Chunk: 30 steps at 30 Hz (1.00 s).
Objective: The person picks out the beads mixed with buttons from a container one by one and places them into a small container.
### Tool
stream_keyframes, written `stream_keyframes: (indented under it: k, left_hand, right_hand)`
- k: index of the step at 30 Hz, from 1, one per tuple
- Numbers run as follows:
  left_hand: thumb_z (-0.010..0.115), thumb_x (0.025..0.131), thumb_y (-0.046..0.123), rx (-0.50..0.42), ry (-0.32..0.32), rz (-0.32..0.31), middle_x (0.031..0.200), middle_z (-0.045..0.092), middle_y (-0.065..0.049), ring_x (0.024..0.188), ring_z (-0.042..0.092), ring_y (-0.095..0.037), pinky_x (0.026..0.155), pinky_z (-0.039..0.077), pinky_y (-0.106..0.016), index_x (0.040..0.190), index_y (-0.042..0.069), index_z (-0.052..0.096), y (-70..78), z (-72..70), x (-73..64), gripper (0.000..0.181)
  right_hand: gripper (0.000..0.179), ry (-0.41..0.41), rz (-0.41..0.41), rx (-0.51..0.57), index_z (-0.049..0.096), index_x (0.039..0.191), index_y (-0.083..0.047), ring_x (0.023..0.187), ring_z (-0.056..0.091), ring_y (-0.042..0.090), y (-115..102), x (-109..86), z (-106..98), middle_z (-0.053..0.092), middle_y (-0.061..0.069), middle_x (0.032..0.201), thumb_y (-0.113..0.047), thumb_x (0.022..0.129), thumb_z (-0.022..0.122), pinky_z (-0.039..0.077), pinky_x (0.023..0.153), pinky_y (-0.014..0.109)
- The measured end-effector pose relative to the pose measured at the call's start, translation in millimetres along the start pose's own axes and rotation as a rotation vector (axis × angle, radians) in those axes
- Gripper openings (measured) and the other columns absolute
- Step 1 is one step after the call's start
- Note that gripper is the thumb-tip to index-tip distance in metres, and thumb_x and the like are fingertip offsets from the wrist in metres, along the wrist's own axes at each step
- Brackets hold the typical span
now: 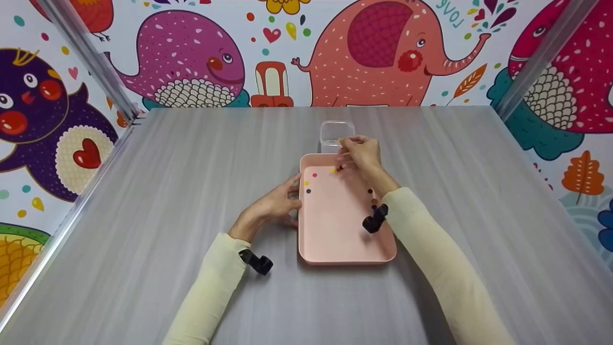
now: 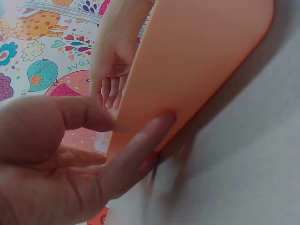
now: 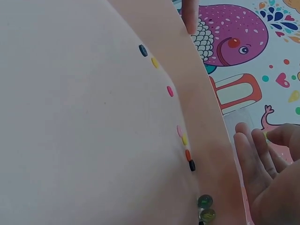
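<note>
My right hand is raised over the far rim of a pink tray, beside a clear plastic box. Between thumb and index finger it pinches a small yellow-green piece, mostly covered by the fingertips. My left hand rests against the tray's left side, its fingers touching the outer wall. Small coloured discs lie along the tray's edges, among them a dark one, a yellow one and a pink one. Two glass marbles sit at the wall too.
The tray stands on a grey wood-grain table. Behind it rises a wall panel printed with cartoon animals, with metal posts at the corners. Black wrist cameras are strapped over both pale sleeves.
</note>
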<state>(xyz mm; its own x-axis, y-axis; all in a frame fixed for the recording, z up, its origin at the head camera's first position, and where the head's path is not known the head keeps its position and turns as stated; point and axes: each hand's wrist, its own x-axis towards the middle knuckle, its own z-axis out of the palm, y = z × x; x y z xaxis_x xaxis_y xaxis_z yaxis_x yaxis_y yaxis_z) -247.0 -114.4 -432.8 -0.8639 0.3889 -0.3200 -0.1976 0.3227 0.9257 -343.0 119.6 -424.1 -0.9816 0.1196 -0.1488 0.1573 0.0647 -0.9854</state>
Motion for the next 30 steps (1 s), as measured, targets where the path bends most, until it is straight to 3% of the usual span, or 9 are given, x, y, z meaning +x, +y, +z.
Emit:
stream_keyframes:
  k: [6, 15, 23, 30]
  left_hand:
    - [0.050, 0.098, -0.014, -0.018, -0.012, 0.012, 0.173, 0.031, -0.031, 0.128, 0.061, -0.037, 0.073, 0.071, -0.041, 0.177, 0.007, 0.010, -0.7, -0.5, 0.7, 0.092]
    - [0.051, 0.097, -0.012, 0.025, -0.018, 0.025, 0.174, 0.032, -0.030, 0.139, 0.057, -0.041, 0.075, 0.071, -0.045, 0.177, 0.005, 0.010, -2.8, -1.6, 3.7, 0.091]
    - [0.049, 0.095, -0.014, -0.010, -0.023, 0.025, 0.174, 0.032, -0.030, 0.145, 0.054, -0.042, 0.073, 0.071, -0.043, 0.177, 0.005, 0.008, -0.8, -0.4, 2.5, 0.093]
    - [0.050, 0.095, -0.014, -0.005, -0.022, 0.026, 0.175, 0.029, -0.031, 0.147, 0.052, -0.043, 0.070, 0.070, -0.038, 0.176, 0.003, 0.008, -1.4, -1.2, 2.6, 0.093]
  right_hand:
    - [0.023, 0.006, 0.006, 0.008, 0.072, 0.122, 0.002, 0.059, 0.074, 0.010, -0.1, 0.3, 2.1, 0.074, 0.002, 0.080, -0.017, 0.109, 0.070, 0.064, 0.055, 0.025]
    - [0.025, 0.004, 0.001, 0.038, 0.072, 0.123, 0.006, 0.055, 0.073, 0.009, 0.0, 1.2, 4.5, 0.073, 0.000, 0.074, -0.014, 0.108, 0.070, 0.063, 0.053, 0.023]
    - [0.024, 0.003, -0.005, 0.036, 0.071, 0.122, 0.008, 0.054, 0.073, 0.009, -1.2, -0.1, 5.5, 0.073, 0.000, 0.073, -0.011, 0.109, 0.067, 0.063, 0.052, 0.024]
    - [0.024, 0.007, -0.009, 0.019, 0.072, 0.124, 0.005, 0.060, 0.075, 0.009, -1.2, -3.8, 0.7, 0.074, 0.001, 0.080, -0.013, 0.110, 0.067, 0.067, 0.063, 0.027]
